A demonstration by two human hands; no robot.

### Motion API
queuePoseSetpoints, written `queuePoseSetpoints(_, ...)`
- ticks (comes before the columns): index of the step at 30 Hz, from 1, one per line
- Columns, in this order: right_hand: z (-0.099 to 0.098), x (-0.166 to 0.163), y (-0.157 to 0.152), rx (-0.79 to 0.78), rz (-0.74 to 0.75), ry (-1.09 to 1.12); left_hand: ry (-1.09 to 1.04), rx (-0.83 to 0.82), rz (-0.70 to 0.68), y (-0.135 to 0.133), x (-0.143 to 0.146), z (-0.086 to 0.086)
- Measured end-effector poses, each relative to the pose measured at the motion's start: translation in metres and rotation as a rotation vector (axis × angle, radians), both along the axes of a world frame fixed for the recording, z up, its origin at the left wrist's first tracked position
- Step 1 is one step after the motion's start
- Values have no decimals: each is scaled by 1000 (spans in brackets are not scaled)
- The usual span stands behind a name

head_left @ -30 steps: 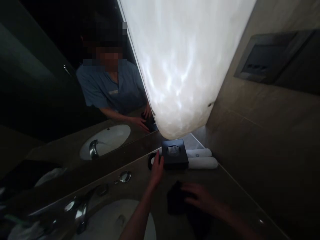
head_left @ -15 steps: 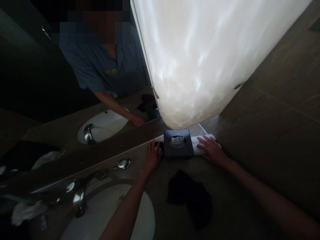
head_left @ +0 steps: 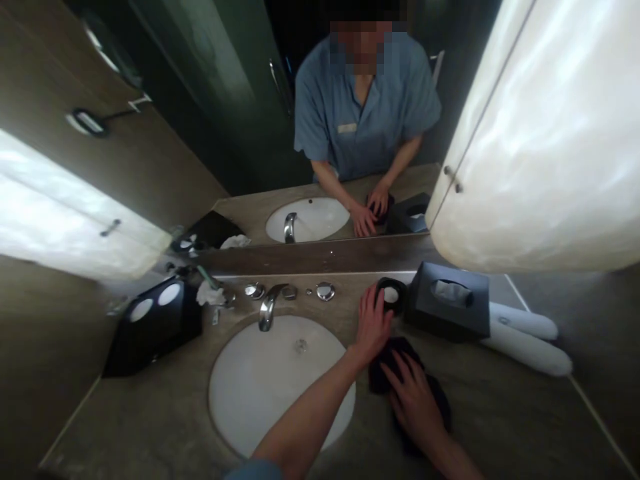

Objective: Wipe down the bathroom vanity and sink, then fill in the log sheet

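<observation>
Beside the white sink point(head_left: 280, 383), on the stone table point(head_left: 500, 420), lies a dark cloth point(head_left: 425, 393). Her right hand point(head_left: 413, 400) presses flat on it, fingers spread; the left hand point(head_left: 373, 323) rests open against a small round black dish point(head_left: 391, 295), near the tissue box point(head_left: 447, 300).

The cloth point(head_left: 405, 380) is black. The tissue box point(head_left: 447, 300) is dark grey, its tissue white. The round dish point(head_left: 391, 294) is black with a white centre. The rolled towels point(head_left: 530, 340) are white, the sink basin point(head_left: 270, 380) white, the faucet point(head_left: 267, 308) chrome, the surface point(head_left: 150, 413) mottled brown-grey.
</observation>
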State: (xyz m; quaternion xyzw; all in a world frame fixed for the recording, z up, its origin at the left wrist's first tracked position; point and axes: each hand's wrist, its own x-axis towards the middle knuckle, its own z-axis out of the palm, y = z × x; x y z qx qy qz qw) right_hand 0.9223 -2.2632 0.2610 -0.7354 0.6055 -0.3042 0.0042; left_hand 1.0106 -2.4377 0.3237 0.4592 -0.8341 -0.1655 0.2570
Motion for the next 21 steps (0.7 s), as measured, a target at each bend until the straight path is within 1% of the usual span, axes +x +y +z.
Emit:
queuePoseSetpoints(1,-1,9,-22,-7,16,-68,58,-33,23,20,17,1)
queuePoseSetpoints(3,6,23,-73,-9,44,-199,121,-91,85,62,63,-1)
queuePoseSetpoints(5,22,35,-129,-5,36,-289,104,-121,187,106,124,-6)
queuePoseSetpoints(7,43,50,-181,-2,35,-293,42,-151,326,146,193,-16)
queuePoseSetpoints(8,52,60,-204,38,66,-262,1,-159,407,164,229,-22)
queuePoseSetpoints(10,66,78,-244,205,141,-165,-62,-192,580,194,296,-35)
queuePoseSetpoints(12,72,89,-272,353,191,-96,-95,-179,740,215,354,-46)
queuePoseSetpoints(14,71,90,-286,406,183,-77,-108,-142,859,224,401,-53)
queuePoseSetpoints(16,66,80,-284,400,95,-51,-112,-126,929,221,440,-57)
queuePoseSetpoints(18,63,67,-269,374,-26,-2,-117,-155,959,209,472,-60)
queuePoseSetpoints(20,69,59,-249,371,-17,46,-123,-206,965,193,499,-64)
queuePoseSetpoints(21,79,58,-240,378,16,64,-131,-230,959,185,510,-66)
